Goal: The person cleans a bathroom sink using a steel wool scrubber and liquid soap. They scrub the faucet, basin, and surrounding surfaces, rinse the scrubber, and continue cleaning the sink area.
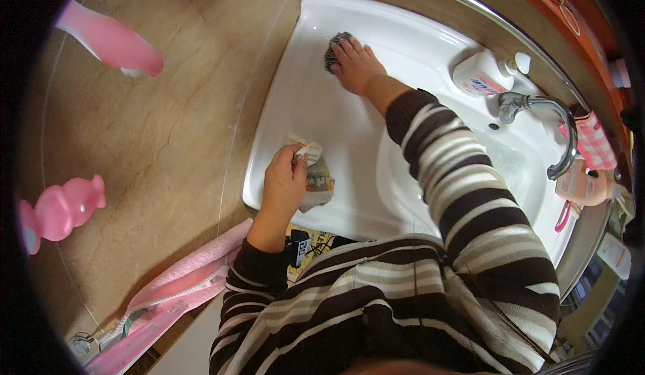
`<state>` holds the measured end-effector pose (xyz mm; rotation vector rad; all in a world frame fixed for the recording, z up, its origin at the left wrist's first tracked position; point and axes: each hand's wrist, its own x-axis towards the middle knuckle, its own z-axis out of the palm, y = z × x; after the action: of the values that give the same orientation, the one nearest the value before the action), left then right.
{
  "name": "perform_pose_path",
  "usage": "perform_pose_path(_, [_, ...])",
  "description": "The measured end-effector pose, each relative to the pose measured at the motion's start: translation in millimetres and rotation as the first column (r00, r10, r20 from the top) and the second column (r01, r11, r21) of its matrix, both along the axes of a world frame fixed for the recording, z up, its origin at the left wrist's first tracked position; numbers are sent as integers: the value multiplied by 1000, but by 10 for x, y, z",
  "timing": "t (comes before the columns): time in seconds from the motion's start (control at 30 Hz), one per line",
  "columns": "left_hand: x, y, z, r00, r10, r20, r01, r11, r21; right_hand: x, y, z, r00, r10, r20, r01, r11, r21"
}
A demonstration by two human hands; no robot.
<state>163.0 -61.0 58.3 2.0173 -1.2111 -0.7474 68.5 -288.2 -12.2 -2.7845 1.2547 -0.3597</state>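
A white ceramic washbasin (297,103) lies before me, with a wide flat ledge on its left. My right hand (359,67) is spread over a dark metallic mesh scourer (332,55), which rests against the ledge near its far end. Close to the near left corner, my left hand (286,173) grips the bunched top of a small plastic pouch (317,183). Printing shows on the pouch; what it contains is hard to make out. The basin's bowl (514,166) is partly hidden behind my right arm.
A curved chrome tap (564,118) and a white pump bottle (481,75) stand along the right rim. Beyond the tap are a pink checked cloth (594,141) and a peach bottle (582,183). A pink towel (191,274) hangs at lower left, beside the tiled wall (166,123).
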Motion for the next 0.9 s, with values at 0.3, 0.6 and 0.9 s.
perform_pose_path(0.3, [106, 109, -101, 988, -20, 151, 33, 996, -80, -384, 509, 6, 794, 573, -204, -501, 807, 313])
perform_pose_path(0.6, [-27, 36, 16, 995, -38, 93, 45, 997, -70, -144, 766, -202, 822, 549, 151, -569, 794, 215])
perform_pose_path(0.9, [129, 232, -272, 985, -49, 165, 70, 990, -124, -2476, 1212, -575, 955, -209, 213, 72, 854, 515])
